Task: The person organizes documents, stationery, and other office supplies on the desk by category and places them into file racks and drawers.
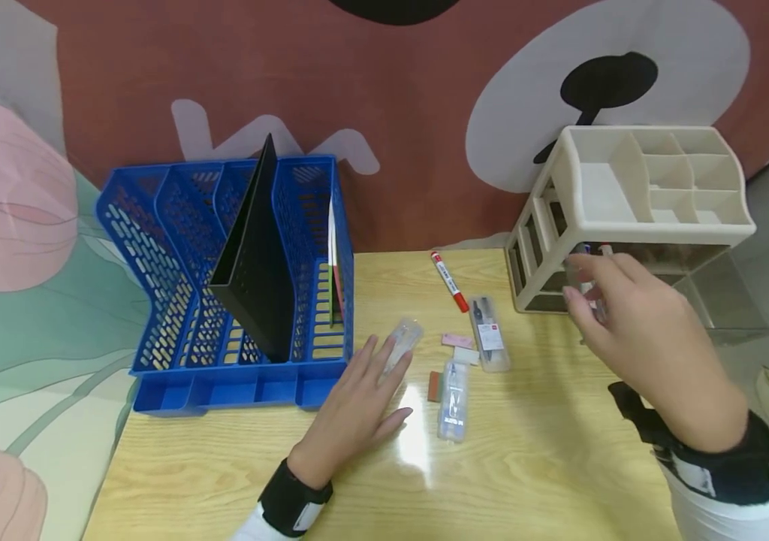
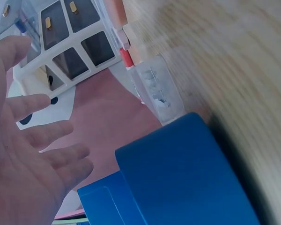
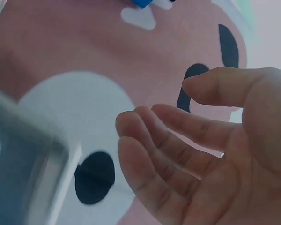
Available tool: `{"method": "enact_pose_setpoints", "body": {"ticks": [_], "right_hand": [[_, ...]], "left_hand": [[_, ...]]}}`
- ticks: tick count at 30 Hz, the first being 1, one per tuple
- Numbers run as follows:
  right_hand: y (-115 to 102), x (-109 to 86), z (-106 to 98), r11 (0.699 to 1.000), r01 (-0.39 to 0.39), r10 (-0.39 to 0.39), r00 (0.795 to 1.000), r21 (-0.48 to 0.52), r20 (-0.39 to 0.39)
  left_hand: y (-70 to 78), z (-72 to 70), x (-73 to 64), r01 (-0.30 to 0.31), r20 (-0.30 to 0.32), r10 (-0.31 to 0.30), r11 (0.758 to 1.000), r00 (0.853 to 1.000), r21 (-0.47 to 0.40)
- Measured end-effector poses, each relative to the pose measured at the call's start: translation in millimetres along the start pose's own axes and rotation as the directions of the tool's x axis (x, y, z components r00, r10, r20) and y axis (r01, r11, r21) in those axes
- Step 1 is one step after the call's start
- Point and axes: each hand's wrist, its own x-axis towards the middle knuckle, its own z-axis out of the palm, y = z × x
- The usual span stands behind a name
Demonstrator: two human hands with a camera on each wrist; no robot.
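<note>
Red-brown fabric (image 1: 391, 90) with pale and black shapes is hung behind a wooden desk (image 1: 526, 466). From the head, the left hand (image 1: 356, 413) is seen over a clear case (image 1: 408, 336), beside a blue rack (image 1: 320, 372); whether the two touch cannot be told. The right hand (image 1: 655, 338) is held at the pulled-out drawer (image 1: 729, 293) of a cream organizer (image 1: 565, 180); a red-and-white marker (image 1: 450, 282) is laid between. From the left wrist, a wide-spread grip is shown — nothing held. From the right wrist, a loosely curved, empty grip is seen, thumb apart.
</note>
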Motion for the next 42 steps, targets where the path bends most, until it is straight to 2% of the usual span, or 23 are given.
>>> {"method": "enact_pose_setpoints", "body": {"ticks": [5, 13, 18, 24, 28, 35, 38, 42], "right_hand": [[-11, 1.0, 16, 0.998, 0.009, -0.009, 1.0, 0.06, -0.002], [-20, 1.3, 50, 0.986, -0.051, 0.045, 0.998, 0.159, 0.041], [-22, 3.4, 77, 0.978, -0.093, 0.077, 0.993, 0.189, 0.093], [-15, 11.4, 108, 0.963, -0.158, 0.123, 0.979, 0.218, 0.164], [-7, 22.1, 131, 0.959, -0.184, 0.132, 0.962, 0.213, 0.238], [5, 34.3, 162, 0.953, -0.227, 0.15, 0.928, 0.202, 0.34], [10, 36.1, 173, 0.944, -0.262, 0.171, 0.908, 0.2, 0.383], [15, 39.3, 188, 0.933, -0.311, 0.2, 0.867, 0.181, 0.457]], "left_hand": [[-0.2, 2.2, 4.2, 0.025, 0.008, -0.025, 1.0, 1.0, -0.009], [0.5, 5.9, 7.0, 0.051, 0.015, -0.051, 0.999, 0.999, -0.013], [1.8, 11.7, 9.9, 0.068, 0.015, -0.068, 0.998, 0.998, -0.012], [3.7, 16.7, 14.8, 0.072, 0.017, -0.071, 0.997, 0.997, -0.028], [4.9, 18.4, 19.6, 0.076, 0.011, -0.076, 0.996, 0.997, -0.043], [7.9, 19.7, 26.8, 0.091, 0.052, -0.088, 0.995, 0.995, -0.051], [8.5, 21.6, 27.8, 0.094, 0.063, -0.091, 0.995, 0.994, -0.044], [8.4, 25.7, 29.1, 0.105, 0.067, -0.102, 0.993, 0.993, -0.047]]}}
